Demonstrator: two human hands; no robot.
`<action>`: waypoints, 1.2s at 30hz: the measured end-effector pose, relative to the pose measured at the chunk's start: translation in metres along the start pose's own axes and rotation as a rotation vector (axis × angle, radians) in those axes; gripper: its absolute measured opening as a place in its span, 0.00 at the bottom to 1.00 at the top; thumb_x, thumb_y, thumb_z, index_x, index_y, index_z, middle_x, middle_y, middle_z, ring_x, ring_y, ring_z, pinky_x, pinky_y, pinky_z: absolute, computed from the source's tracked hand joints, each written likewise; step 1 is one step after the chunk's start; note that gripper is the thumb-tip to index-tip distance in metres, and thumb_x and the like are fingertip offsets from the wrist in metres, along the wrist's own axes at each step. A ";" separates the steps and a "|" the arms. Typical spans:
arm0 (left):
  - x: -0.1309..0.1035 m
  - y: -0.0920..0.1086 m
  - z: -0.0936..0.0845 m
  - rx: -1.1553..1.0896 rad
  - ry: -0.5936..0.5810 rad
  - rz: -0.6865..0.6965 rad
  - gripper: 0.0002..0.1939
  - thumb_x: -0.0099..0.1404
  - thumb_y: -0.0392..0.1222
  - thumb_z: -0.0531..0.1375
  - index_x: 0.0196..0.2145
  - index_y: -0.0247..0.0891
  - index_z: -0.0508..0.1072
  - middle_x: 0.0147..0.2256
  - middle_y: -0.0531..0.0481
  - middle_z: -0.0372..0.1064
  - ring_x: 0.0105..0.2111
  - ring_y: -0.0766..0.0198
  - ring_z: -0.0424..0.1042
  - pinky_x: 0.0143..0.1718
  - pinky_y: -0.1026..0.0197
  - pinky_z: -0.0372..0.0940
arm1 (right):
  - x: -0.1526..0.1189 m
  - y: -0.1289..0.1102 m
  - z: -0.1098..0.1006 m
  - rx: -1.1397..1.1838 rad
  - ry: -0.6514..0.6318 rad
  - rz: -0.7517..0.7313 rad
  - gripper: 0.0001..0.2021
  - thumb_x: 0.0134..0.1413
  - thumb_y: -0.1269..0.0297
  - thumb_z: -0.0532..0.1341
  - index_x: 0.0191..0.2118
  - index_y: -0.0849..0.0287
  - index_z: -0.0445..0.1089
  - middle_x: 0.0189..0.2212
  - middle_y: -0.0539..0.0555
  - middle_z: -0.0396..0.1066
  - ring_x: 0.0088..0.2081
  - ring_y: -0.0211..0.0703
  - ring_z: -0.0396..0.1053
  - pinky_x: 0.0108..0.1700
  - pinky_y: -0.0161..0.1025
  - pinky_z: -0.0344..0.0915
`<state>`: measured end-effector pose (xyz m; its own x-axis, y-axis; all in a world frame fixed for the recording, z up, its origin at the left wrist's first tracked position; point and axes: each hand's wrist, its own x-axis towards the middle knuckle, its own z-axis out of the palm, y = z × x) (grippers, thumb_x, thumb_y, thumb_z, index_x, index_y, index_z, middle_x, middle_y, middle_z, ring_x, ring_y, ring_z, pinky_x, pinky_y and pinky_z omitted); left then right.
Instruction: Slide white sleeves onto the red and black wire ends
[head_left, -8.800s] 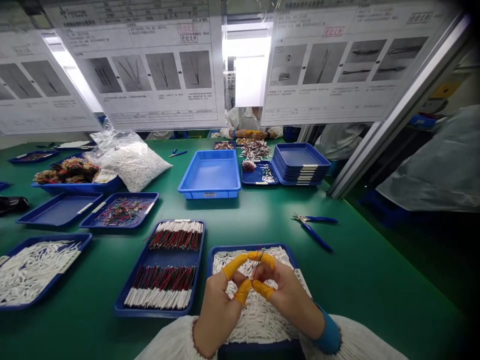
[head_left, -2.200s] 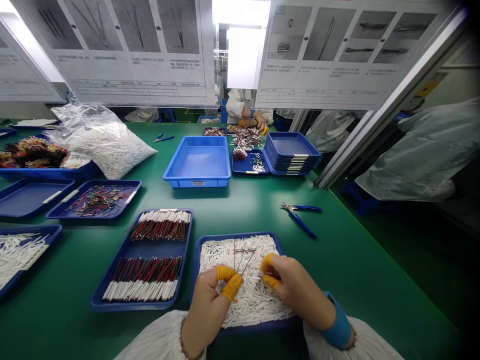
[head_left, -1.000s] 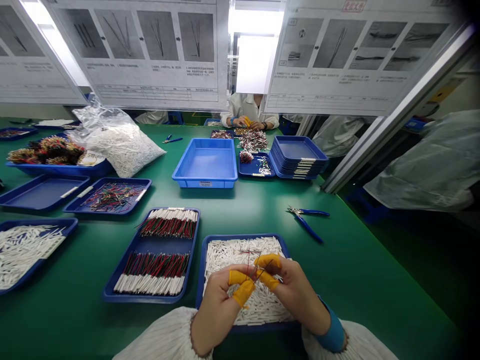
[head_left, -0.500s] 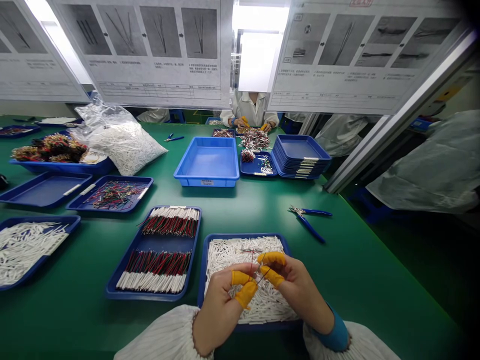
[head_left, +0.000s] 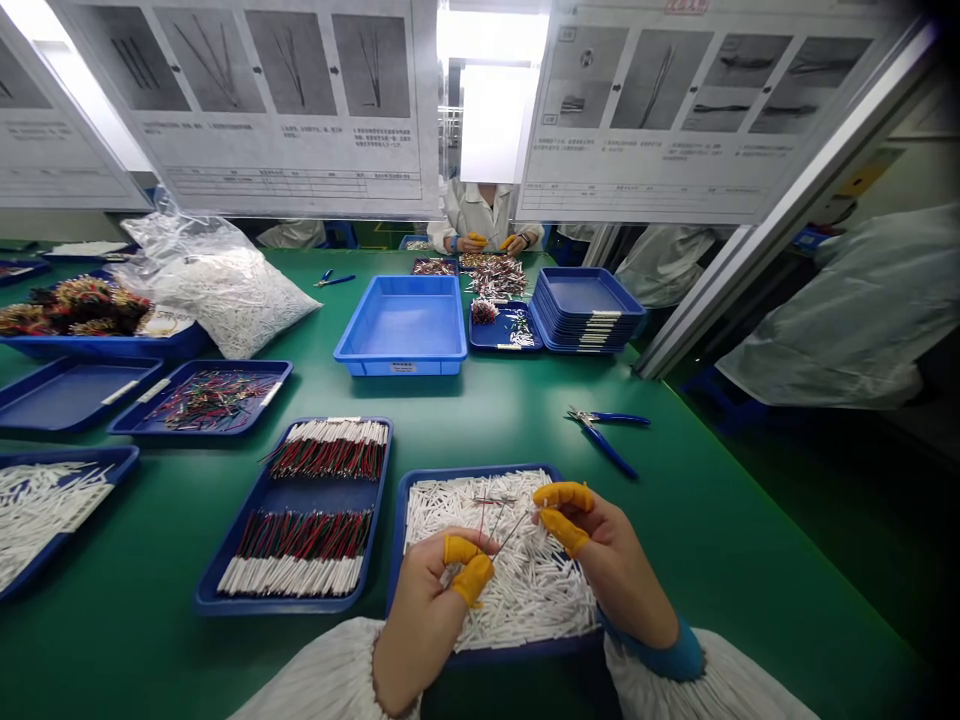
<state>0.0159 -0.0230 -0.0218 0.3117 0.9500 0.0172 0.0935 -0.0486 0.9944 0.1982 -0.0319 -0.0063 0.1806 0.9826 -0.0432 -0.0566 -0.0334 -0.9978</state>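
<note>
My left hand point(head_left: 427, 605), with yellow finger cots on thumb and forefinger, pinches a few thin wires point(head_left: 509, 538), one red and the others dark. They fan upward from the fingertips. To the right, my right hand point(head_left: 619, 560) also wears yellow cots, and its thumb and forefinger are closed at the far end of one dark wire. Both hands hover over a blue tray point(head_left: 403, 500) filled with short white tubes point(head_left: 525, 610). More thin wire pieces point(head_left: 495, 498) appear over the tubes, just beyond my fingers.
Left of my hands, a blue tray point(head_left: 289, 495) bears two rows of white-ended wire bundles. Blue-handled cutters point(head_left: 607, 445) lie at right. Beyond are a blue bin point(head_left: 401, 368), stacked trays point(head_left: 589, 310) and a bag of white pieces point(head_left: 232, 290). Across the table sits a co-worker point(head_left: 480, 215).
My right hand has drawn away to the right from my left hand, so the gap between them is wider. The whole view has shifted slightly.
</note>
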 end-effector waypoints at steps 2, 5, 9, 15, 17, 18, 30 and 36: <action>0.000 0.000 0.000 0.003 -0.003 0.006 0.05 0.54 0.31 0.59 0.28 0.34 0.75 0.31 0.45 0.74 0.34 0.57 0.72 0.38 0.57 0.65 | 0.000 -0.002 0.000 0.003 0.002 0.011 0.16 0.37 0.54 0.68 0.30 0.59 0.70 0.29 0.55 0.71 0.32 0.46 0.70 0.38 0.44 0.68; 0.000 0.000 0.000 -0.001 -0.006 0.009 0.05 0.54 0.31 0.59 0.28 0.34 0.75 0.31 0.45 0.73 0.33 0.57 0.71 0.38 0.57 0.65 | 0.000 -0.001 0.000 0.010 -0.004 0.027 0.15 0.37 0.54 0.68 0.30 0.59 0.70 0.29 0.54 0.71 0.32 0.45 0.69 0.36 0.43 0.68; -0.001 0.002 0.000 -0.007 -0.005 0.009 0.05 0.54 0.31 0.59 0.28 0.35 0.75 0.31 0.45 0.73 0.33 0.57 0.71 0.38 0.57 0.65 | 0.001 0.002 -0.002 0.009 -0.029 0.031 0.14 0.38 0.56 0.68 0.30 0.59 0.70 0.28 0.54 0.70 0.30 0.44 0.68 0.33 0.40 0.67; 0.000 0.002 0.001 -0.008 -0.022 0.018 0.05 0.54 0.31 0.58 0.28 0.35 0.74 0.31 0.45 0.73 0.33 0.57 0.72 0.37 0.58 0.66 | 0.001 0.002 -0.003 -0.032 -0.059 0.025 0.12 0.40 0.58 0.67 0.30 0.59 0.70 0.27 0.53 0.69 0.28 0.42 0.66 0.29 0.38 0.65; 0.000 0.003 0.001 -0.005 -0.028 0.021 0.06 0.53 0.30 0.58 0.28 0.35 0.74 0.31 0.45 0.73 0.33 0.57 0.72 0.37 0.58 0.66 | 0.001 0.002 -0.003 -0.031 -0.099 0.042 0.11 0.42 0.59 0.66 0.31 0.59 0.69 0.27 0.52 0.68 0.28 0.41 0.65 0.28 0.37 0.64; 0.000 0.003 0.000 -0.003 -0.029 0.023 0.06 0.53 0.30 0.58 0.28 0.35 0.74 0.31 0.45 0.73 0.33 0.57 0.72 0.37 0.58 0.65 | 0.001 0.002 -0.004 -0.029 -0.122 0.049 0.10 0.43 0.59 0.66 0.31 0.59 0.69 0.27 0.52 0.68 0.28 0.40 0.65 0.28 0.37 0.64; -0.001 0.008 -0.001 0.083 -0.070 0.059 0.05 0.55 0.31 0.58 0.28 0.34 0.74 0.31 0.44 0.73 0.33 0.57 0.72 0.37 0.57 0.65 | 0.002 -0.011 -0.014 -0.032 -0.407 0.206 0.05 0.44 0.65 0.64 0.29 0.60 0.70 0.24 0.50 0.67 0.26 0.38 0.63 0.30 0.37 0.62; -0.002 0.008 0.001 0.090 -0.084 0.083 0.05 0.55 0.32 0.58 0.29 0.34 0.74 0.31 0.44 0.73 0.33 0.57 0.72 0.38 0.57 0.65 | -0.002 -0.001 -0.006 0.023 -0.475 0.202 0.15 0.45 0.65 0.65 0.41 0.56 0.67 0.26 0.48 0.65 0.27 0.37 0.63 0.28 0.35 0.61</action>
<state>0.0164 -0.0259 -0.0143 0.3994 0.9127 0.0860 0.1479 -0.1567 0.9765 0.2041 -0.0347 -0.0052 -0.3018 0.9316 -0.2025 -0.0665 -0.2325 -0.9703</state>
